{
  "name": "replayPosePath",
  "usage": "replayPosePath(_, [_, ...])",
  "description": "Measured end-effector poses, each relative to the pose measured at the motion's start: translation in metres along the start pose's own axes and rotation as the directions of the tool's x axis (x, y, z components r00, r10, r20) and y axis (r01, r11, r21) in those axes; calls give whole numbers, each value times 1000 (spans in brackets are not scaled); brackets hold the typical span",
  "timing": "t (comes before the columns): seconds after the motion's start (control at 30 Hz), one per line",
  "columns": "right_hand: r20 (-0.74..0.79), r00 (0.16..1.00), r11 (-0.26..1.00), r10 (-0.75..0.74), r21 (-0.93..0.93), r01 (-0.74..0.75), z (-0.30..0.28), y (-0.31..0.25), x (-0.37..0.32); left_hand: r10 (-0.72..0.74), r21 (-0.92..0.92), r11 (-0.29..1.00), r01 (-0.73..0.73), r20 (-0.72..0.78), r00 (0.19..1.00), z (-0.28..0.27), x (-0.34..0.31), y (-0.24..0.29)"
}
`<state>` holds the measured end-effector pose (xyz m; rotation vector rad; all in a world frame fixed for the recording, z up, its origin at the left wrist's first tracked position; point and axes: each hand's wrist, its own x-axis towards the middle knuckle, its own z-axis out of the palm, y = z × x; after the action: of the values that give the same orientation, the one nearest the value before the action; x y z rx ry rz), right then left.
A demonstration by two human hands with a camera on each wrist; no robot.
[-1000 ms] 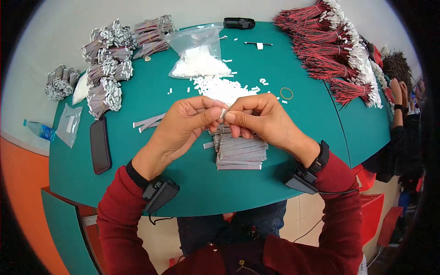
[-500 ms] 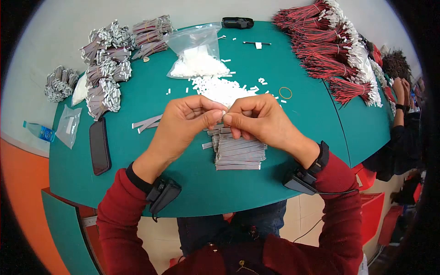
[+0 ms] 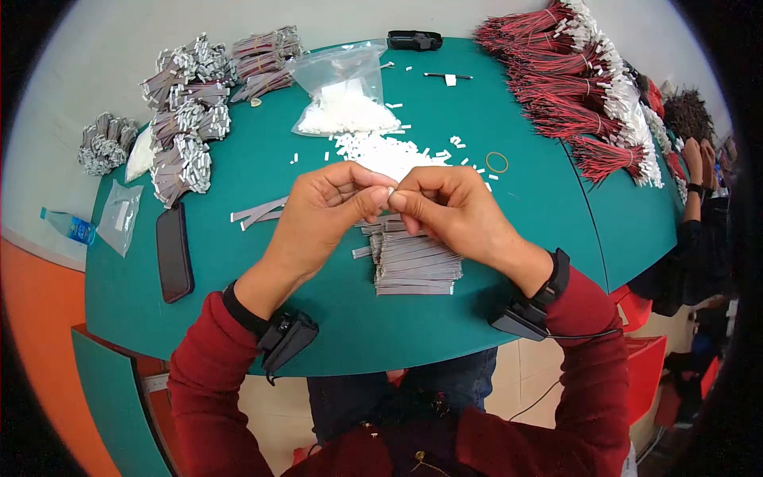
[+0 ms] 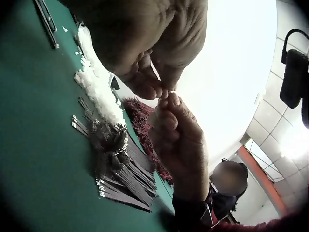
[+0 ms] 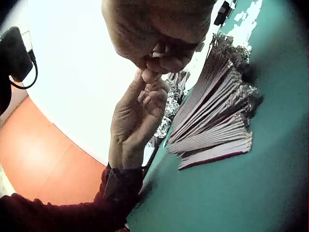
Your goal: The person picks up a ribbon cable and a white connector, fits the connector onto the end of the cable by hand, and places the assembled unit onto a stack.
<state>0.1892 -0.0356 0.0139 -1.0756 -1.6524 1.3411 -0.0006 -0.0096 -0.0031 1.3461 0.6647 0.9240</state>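
Both hands meet fingertip to fingertip above the green table. The left hand [image 3: 322,211] pinches a small white connector [image 3: 390,191] between thumb and forefinger. From the other side the right hand [image 3: 461,211] pinches at the same small piece, its thumb and forefinger covering most of it. Just beneath the hands lies a stack of grey flat cables [image 3: 417,266], seen also as a grey cable stack [image 5: 212,121] in the right wrist view. Beyond the fingers spreads a pile of loose white connectors [image 3: 381,153].
A clear bag of white pieces [image 3: 346,111] stands behind the pile. Bundled grey cables [image 3: 183,163] and a phone [image 3: 174,253] lie left, with a bottle [image 3: 70,227] at the edge. Red-black wire bundles [image 3: 556,87] lie right; a rubber band [image 3: 497,163] lies nearer.
The white piece, visible between the fingertips a second ago, is now mostly covered by them. The left wrist has shifted slightly right; both hands remain together.
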Motion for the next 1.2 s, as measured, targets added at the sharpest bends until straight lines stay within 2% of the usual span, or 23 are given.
replayPosePath(0.17, [33,999,1000,-16,19,15,-2,-3,-1,-31,62,998,27,66,997,-5,2,6])
replayPosePath(0.27, [46,999,998,5,60,-8,1,-4,-2,-11,335,941,-36,136,991,-5,0,12])
replayPosePath(0.37, [89,996,998,31,52,-35,-2,-2,-1,58,410,903,-128,179,982,-2,-1,5])
replayPosePath(0.47, [103,993,993,61,92,-70,1,-2,-2,22,376,921,-103,212,977,-4,-1,7])
replayPosePath(0.57, [133,986,993,101,41,-107,1,-2,-2,35,378,918,-122,229,973,-6,0,4])
replayPosePath(0.77, [95,995,998,12,55,-17,7,1,-6,-39,143,990,1,265,964,-2,-2,1])
replayPosePath(0.87, [63,998,1000,2,9,-3,8,-1,-7,-95,123,990,66,243,965,-4,-2,-6])
replayPosePath(0.97, [36,999,998,-27,49,26,12,3,-6,-62,96,995,41,221,973,-1,-2,-7])
replayPosePath(1.07, [89,996,1000,13,16,-15,5,-4,-2,-161,22,987,161,279,947,-6,1,0])
replayPosePath(1.17, [132,991,998,-35,59,28,2,5,-1,-198,55,980,190,337,921,-12,5,0])
replayPosePath(1.2, [147,988,996,-54,75,44,1,9,-1,-183,108,982,156,330,926,-12,5,2])
